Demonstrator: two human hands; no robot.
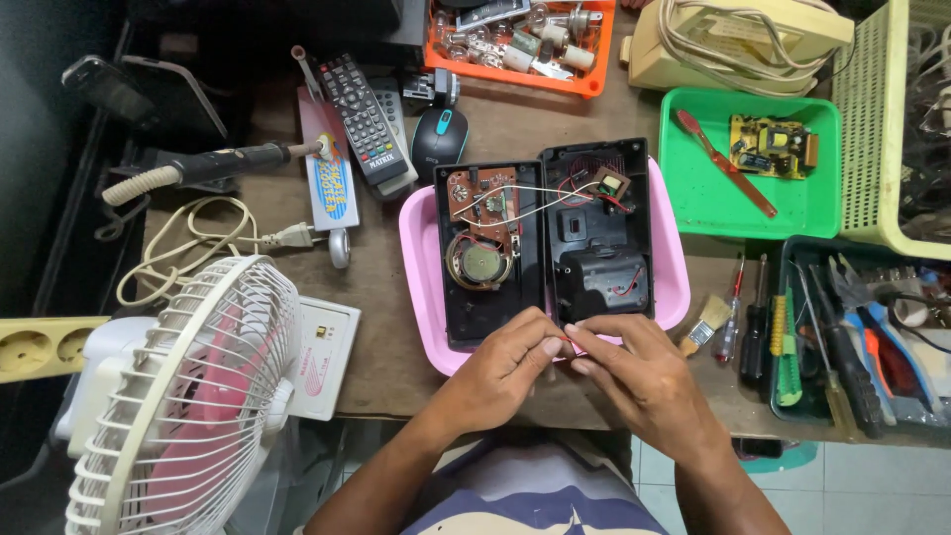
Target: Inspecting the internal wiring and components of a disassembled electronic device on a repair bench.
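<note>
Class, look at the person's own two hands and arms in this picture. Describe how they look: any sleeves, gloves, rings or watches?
Both the left hand and the right hand are bare, with no gloves. No ring, watch or bracelet shows on either. The forearms are uncovered down to the frame's bottom edge, so no sleeves are in view. Between the arms lies striped clothing in purple-blue and cream.

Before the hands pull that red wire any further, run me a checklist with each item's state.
1. Both hands on the wire: ok. Left hand and right hand pinch the red wire between their fingertips.
2. Case open: ok. Both black halves lie face up.
3. Case supported: ok. It rests in the pink tray.
4. Circuit board linked to the other half: ok, thin wires cross the gap.
5. Wire's far end attached: cannot tell, the hands hide it.
6. Tools near: ok. Screwdrivers lie right of the tray.
</note>
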